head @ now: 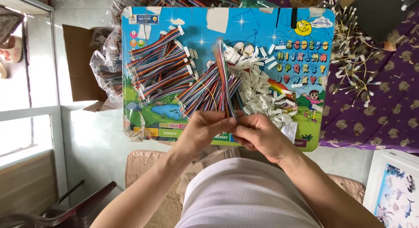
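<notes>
My left hand and my right hand meet over the near edge of a colourful cartoon board. Both pinch the lower end of one multicoloured ribbon cable, which stands up and away from me. Just behind it lies a loose heap of similar rainbow cables. A neater stack of cables with white end plugs lies on the board's left part. A pile of small white plastic connectors lies to the right of the held cable.
A clear plastic bag of more cables sits off the board's left edge, by a cardboard box. A purple patterned cloth on the right carries scattered wires with white ends. A woven seat is below.
</notes>
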